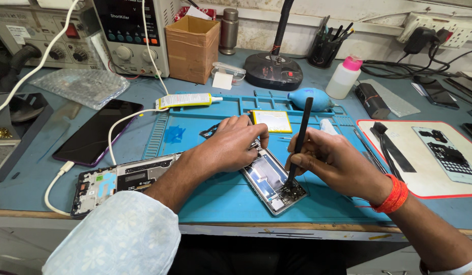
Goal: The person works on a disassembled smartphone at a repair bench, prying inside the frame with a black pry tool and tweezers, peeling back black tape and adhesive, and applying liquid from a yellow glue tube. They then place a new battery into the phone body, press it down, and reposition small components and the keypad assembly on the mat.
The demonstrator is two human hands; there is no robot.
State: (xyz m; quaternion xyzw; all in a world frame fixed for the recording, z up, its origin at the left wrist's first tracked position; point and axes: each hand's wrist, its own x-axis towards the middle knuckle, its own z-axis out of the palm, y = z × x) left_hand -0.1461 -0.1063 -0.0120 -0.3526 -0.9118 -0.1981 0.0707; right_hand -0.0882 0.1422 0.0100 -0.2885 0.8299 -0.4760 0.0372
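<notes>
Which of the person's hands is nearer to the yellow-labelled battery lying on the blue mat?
Left. The left hand rests on the opened phone frame, its fingertips just beside the battery. The right hand holds a black spudger further right and below it.

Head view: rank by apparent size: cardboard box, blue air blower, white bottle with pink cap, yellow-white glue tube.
1. cardboard box, clearly largest.
2. blue air blower and white bottle with pink cap look alike; not ranked.
3. yellow-white glue tube: long but thin, smallest in area.
</notes>
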